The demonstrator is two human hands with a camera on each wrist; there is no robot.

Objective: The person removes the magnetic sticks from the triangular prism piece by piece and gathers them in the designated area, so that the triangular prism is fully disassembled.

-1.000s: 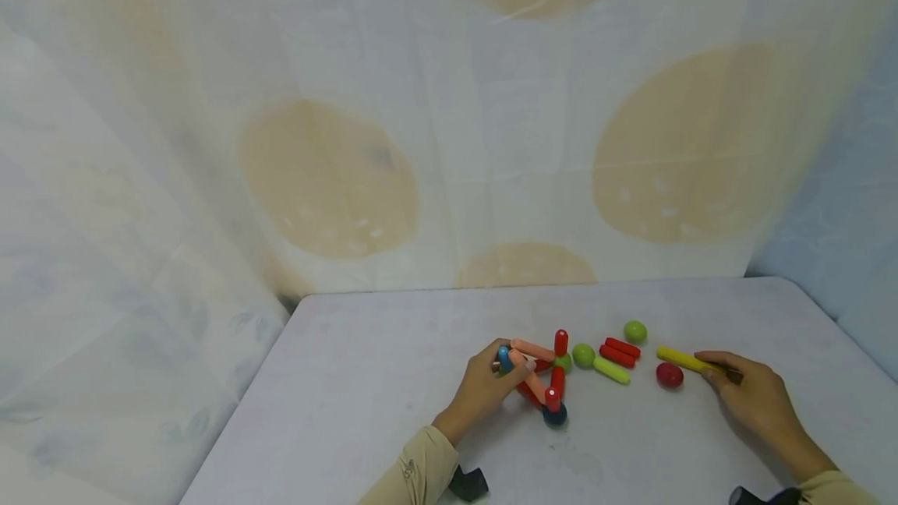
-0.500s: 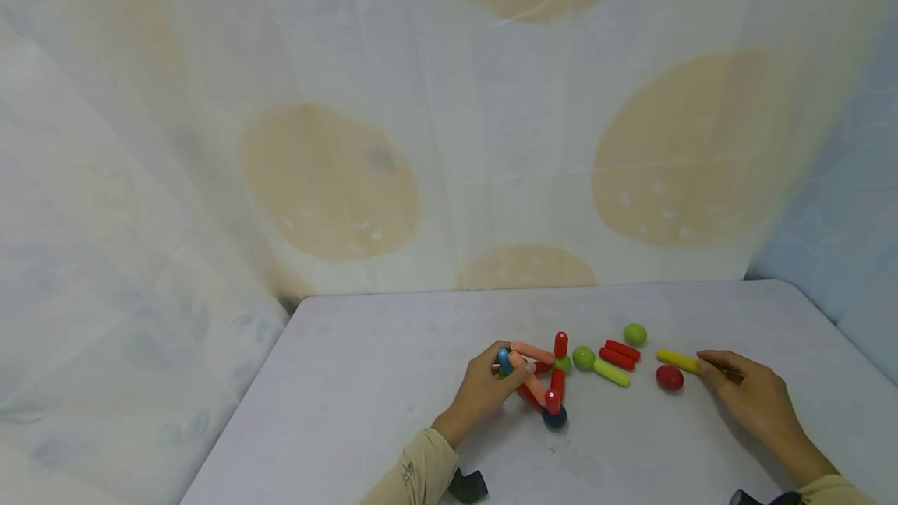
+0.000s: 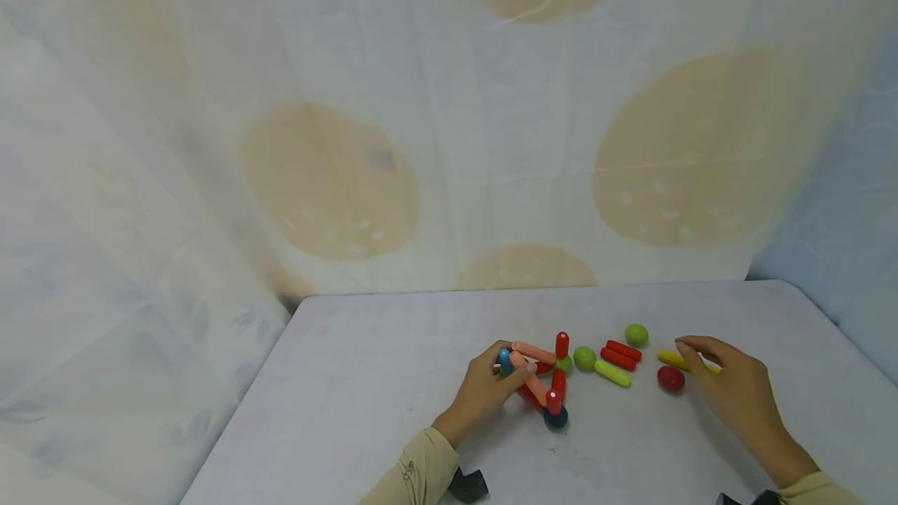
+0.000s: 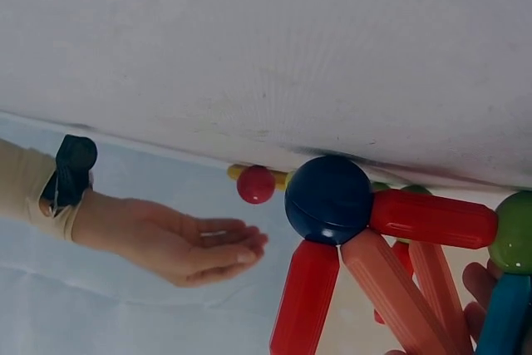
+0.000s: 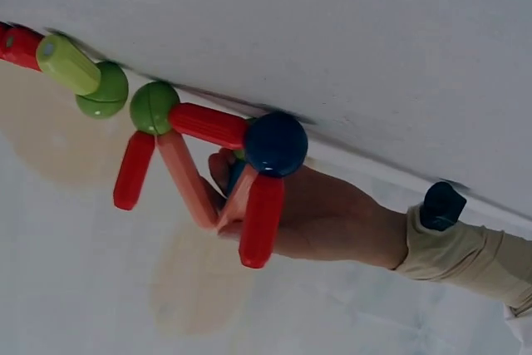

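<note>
1. On the left I see my left hand (image 3: 484, 392) holding the stick frame (image 3: 536, 376), fingers curled round its light-blue stick (image 3: 503, 359) and a salmon one (image 3: 526, 369). The frame stands on the white surface (image 3: 365, 380).
2. The frame is part built, I judge: a dark-blue ball (image 4: 328, 199) at its foot joins red (image 4: 432, 218) and salmon sticks, and a green ball (image 5: 153, 107) joins others at the far corner. One red stick (image 3: 561, 344) stands upright with nothing on top.
3. Just right of the frame lie loose parts: a green ball (image 3: 584, 357) touching a lime stick (image 3: 613, 372), two red sticks (image 3: 620, 354) side by side, and another green ball (image 3: 635, 334) behind them.
4. Farther right, a red ball (image 3: 669, 378) sits just beside a yellow stick (image 3: 675, 360).
5. My right hand (image 3: 730, 388) reaches over the yellow stick, fingers loosely curved and holding nothing; I cannot tell if the fingertips touch it.
6. So roughly half the pieces are joined, and seven are left loose, as far as I can tell.
</note>
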